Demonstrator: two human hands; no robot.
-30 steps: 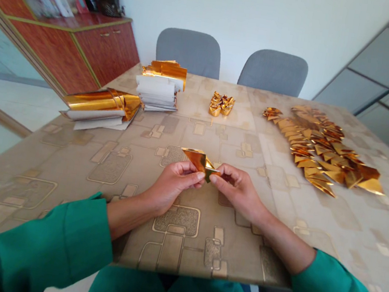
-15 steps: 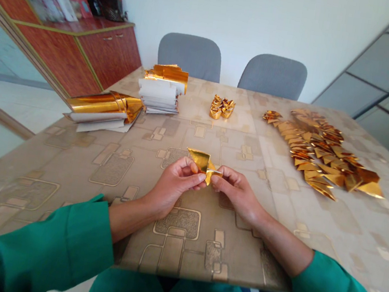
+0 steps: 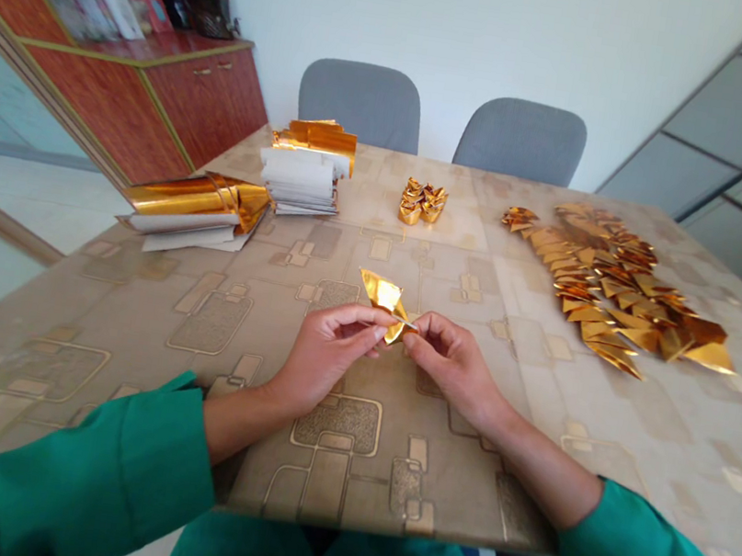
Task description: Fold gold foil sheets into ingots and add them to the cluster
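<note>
A small folded piece of shiny gold foil paper is held just above the table's front half, one pointed end tilted up to the left. My left hand pinches its lower left part between thumb and fingers. At its right end, where a pale edge shows, my right hand grips it between thumb and forefinger. Both hands are closed, and the fingertips hide part of the paper. Beyond them stands a small cluster of folded gold paper ingots.
To the right spreads a large heap of folded gold pieces. Gold and white paper stacks and a rolled gold bundle lie at the left. Two grey chairs stand behind the patterned tablecloth.
The gold paper has tilted, its left point now raised, and its flat face has creased. My left fingers have straightened along it. My right hand stays nearly in place.
</note>
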